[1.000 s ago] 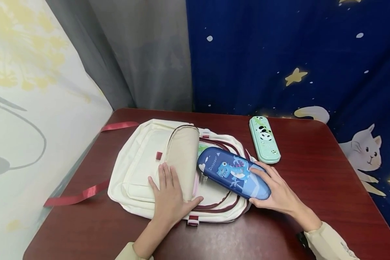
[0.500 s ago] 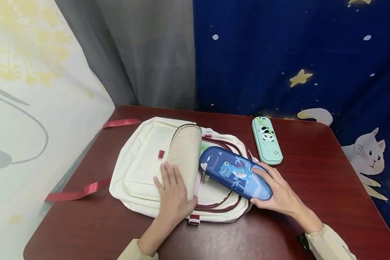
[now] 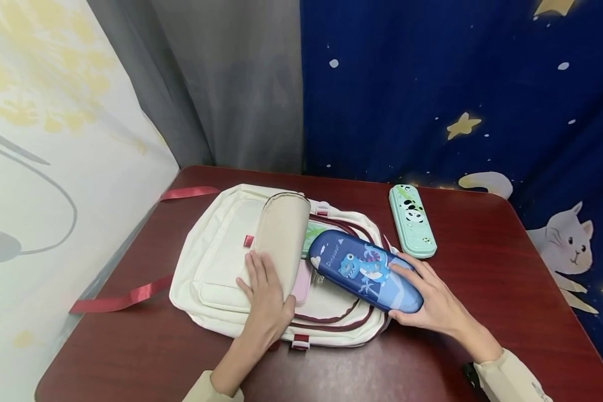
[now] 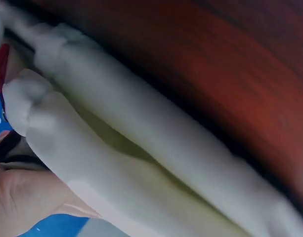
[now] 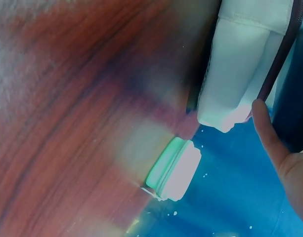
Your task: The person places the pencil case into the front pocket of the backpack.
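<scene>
A cream backpack [image 3: 221,257] with dark red trim lies on the table, its front flap [image 3: 283,234] folded back to the left. My left hand [image 3: 267,298] holds the flap at its near end, fingers over the fabric and thumb at the edge. A pink item [image 3: 302,283] and a green item [image 3: 312,233] show in the opening. Slanting over the opening is a blue dinosaur pencil case [image 3: 349,265]; my right hand [image 3: 437,298] grips its near right end, thumb on the lower side. In the left wrist view, cream fabric folds [image 4: 141,128] partly cover the left hand.
A mint-green panda pencil case [image 3: 413,220] lies at the back right of the dark red table [image 3: 502,290]. Red straps [image 3: 125,298] trail left from the backpack. A patterned wall stands on the left, with grey and blue curtains [image 3: 407,100] behind.
The left thumb has drawn in toward the fingers and the flap has shifted left, showing more of the pink item. The blue pencil case stays almost in place in the right hand.
</scene>
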A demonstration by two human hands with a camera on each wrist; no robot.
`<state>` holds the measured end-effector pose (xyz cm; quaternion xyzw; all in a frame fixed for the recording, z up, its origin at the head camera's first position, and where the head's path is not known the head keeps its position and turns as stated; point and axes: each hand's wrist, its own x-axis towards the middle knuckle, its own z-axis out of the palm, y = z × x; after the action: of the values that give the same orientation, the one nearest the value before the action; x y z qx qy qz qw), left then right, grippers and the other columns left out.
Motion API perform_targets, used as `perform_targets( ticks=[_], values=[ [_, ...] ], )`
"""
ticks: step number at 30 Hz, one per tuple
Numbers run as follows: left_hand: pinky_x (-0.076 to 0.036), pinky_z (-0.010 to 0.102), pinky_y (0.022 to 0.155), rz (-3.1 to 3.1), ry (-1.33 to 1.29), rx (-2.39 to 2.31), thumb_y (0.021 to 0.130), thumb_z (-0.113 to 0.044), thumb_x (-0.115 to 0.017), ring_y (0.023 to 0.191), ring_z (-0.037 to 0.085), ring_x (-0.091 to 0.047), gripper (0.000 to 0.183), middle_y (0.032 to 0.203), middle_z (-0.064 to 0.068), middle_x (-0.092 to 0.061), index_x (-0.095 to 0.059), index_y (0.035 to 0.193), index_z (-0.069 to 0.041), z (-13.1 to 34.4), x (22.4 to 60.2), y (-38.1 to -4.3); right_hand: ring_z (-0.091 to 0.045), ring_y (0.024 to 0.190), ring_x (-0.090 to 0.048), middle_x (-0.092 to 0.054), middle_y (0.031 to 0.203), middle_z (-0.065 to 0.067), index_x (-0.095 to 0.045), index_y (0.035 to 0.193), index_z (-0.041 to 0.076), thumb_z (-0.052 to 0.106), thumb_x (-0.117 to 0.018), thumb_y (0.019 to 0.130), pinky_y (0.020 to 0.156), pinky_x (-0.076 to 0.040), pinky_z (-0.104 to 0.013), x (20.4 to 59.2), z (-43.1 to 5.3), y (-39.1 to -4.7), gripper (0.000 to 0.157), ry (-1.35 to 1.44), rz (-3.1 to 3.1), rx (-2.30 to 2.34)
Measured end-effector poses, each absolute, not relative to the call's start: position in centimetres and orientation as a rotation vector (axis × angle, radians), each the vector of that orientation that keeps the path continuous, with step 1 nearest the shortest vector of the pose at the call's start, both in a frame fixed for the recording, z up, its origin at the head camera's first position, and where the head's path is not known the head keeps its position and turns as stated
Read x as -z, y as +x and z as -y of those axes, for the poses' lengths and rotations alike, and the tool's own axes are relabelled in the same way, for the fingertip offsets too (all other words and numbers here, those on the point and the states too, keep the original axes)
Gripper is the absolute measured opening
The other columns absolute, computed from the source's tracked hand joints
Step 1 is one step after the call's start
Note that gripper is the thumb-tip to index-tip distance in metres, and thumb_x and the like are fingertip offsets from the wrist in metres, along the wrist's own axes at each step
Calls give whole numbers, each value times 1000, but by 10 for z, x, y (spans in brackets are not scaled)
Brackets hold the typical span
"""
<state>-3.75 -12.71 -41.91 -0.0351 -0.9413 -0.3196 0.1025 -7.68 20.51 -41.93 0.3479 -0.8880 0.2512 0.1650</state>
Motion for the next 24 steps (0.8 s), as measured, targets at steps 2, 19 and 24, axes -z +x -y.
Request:
perform_targets(
  ticks=[2, 19, 24],
  values=[
    [7, 67, 97, 2751, -112, 988, 76, -12, -54, 137, 37, 15, 88, 149, 30, 9, -4, 143, 13, 128, 417, -36, -21, 116, -40, -41, 139, -13, -53, 132, 16, 44, -82, 58, 88, -31, -21, 418, -205, -76, 84, 996, 2550, -708],
    [-1, 63, 102, 2530, -213, 1244, 78, 3, -44, 140, 32, -5, 74, 152, 22, -10, -13, 146, 5, 124, 403, -38, -26, 118, -41, -42, 138, -13, -56, 130, 14, 44, -79, 58, 93, -28, -25, 413, -178, -86, 81, 1129, 2449, -736],
    [-1, 64, 102, 2510, -257, 1259, 78, 5, -42, 140, 30, -6, 76, 153, 19, -10, -11, 148, 1, 121, 399, -37, -28, 120, -39, -40, 138, -13, -55, 131, 14, 46, -78, 61, 96, -26, -25, 412, -176, -89, 80, 1119, 2464, -751]
  ],
)
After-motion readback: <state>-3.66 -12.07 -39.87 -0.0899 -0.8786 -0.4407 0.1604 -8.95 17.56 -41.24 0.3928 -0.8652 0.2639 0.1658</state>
